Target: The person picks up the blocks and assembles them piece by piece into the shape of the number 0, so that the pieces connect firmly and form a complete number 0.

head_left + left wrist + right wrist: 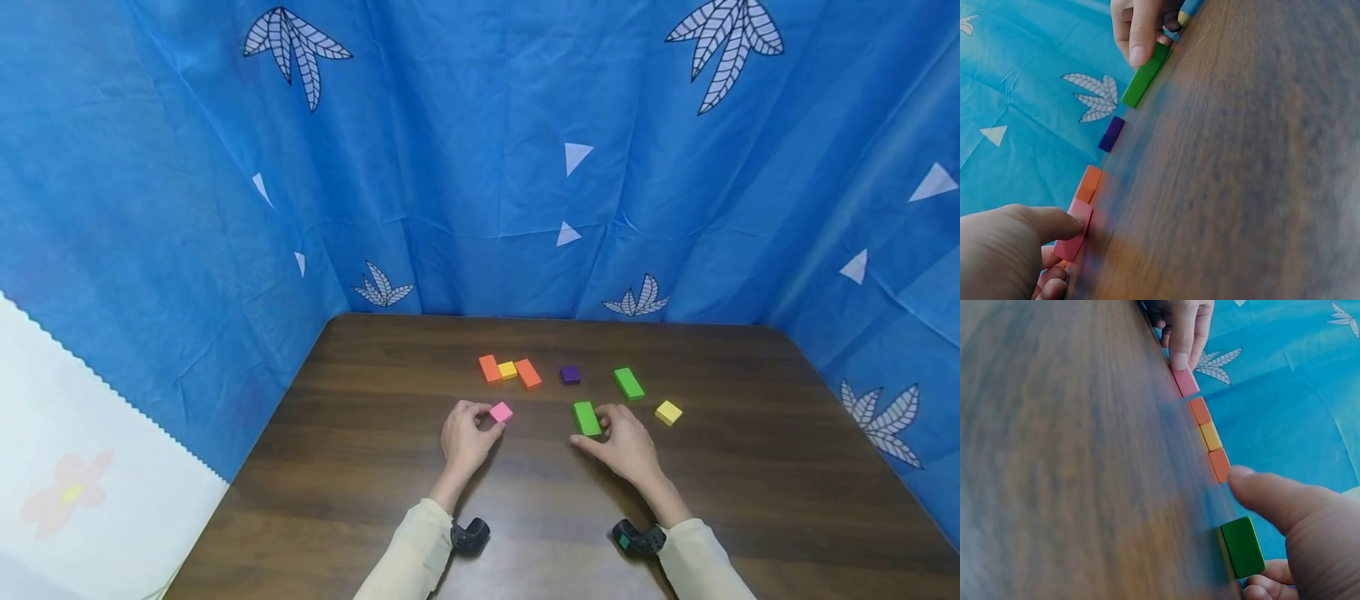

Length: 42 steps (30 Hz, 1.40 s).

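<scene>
On the table, my left hand (467,435) pinches a small pink block (501,412) between thumb and fingers. The left wrist view shows the thumb against the pink block (1075,231). My right hand (624,439) is beside a green rectangular block (587,419), fingers at its right side. In the right wrist view the thumb is stretched out, apart from this green block (1242,547), and fingertips are close to its lower edge; whether they touch it is unclear. A second green block (628,384) lies just beyond the right hand.
Beyond the left hand, two orange blocks (528,375) flank a yellow-orange block (507,370). A purple block (570,375) lies to their right, and a yellow block (668,412) right of my right hand. Blue patterned cloth (480,167) hangs behind the wooden table (360,400).
</scene>
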Available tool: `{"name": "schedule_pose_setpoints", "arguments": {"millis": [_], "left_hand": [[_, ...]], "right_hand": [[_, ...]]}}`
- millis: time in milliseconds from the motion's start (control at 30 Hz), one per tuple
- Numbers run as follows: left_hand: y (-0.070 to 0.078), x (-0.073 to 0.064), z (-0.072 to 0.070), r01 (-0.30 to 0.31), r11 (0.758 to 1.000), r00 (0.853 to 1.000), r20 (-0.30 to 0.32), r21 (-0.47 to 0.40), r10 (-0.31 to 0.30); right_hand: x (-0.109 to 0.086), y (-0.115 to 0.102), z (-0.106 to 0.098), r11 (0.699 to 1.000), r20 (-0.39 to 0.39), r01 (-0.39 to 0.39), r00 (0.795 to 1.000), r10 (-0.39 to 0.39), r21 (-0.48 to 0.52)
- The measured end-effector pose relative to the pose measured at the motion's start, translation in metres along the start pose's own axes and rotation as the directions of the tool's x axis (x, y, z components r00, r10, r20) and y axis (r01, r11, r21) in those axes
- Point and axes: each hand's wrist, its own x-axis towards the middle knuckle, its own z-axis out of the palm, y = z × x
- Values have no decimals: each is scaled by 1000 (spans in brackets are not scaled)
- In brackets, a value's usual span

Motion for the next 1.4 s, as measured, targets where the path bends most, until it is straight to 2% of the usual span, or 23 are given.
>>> {"name": "schedule_pose_setpoints", "arguments": {"millis": [233, 433, 633, 767, 1033, 1267, 1400], "left_hand": [[-3, -6, -5, 12, 1000, 1000, 3, -15, -12], [-5, -4, -6, 19, 999, 1000, 12, -37, -18], [-5, -4, -9, 27, 995, 1000, 16, -95, -25], [-6, -6, -11, 12, 986, 1000, 18, -164, -9], [-5, -14, -21, 17, 932, 998, 64, -363, 7], [-3, -26, -34, 21, 921, 993, 114, -388, 26], [-3, -34, -41, 27, 926, 987, 155, -376, 34]], "right_hand": [[-2, -2, 4, 1000, 5, 5, 1000, -5, -20], [0, 0, 6, 999, -47, 38, 998, -38, -10], [-1, 2, 7, 996, -105, 57, 993, -51, 61], [-4, 1, 8, 990, -130, 83, 989, -68, 114], [-23, -10, 5, 962, -120, 196, 977, -175, 191], [-45, -21, 6, 929, -49, 279, 960, -275, 242], [-56, -26, 7, 903, 0, 332, 939, -345, 272]]}}
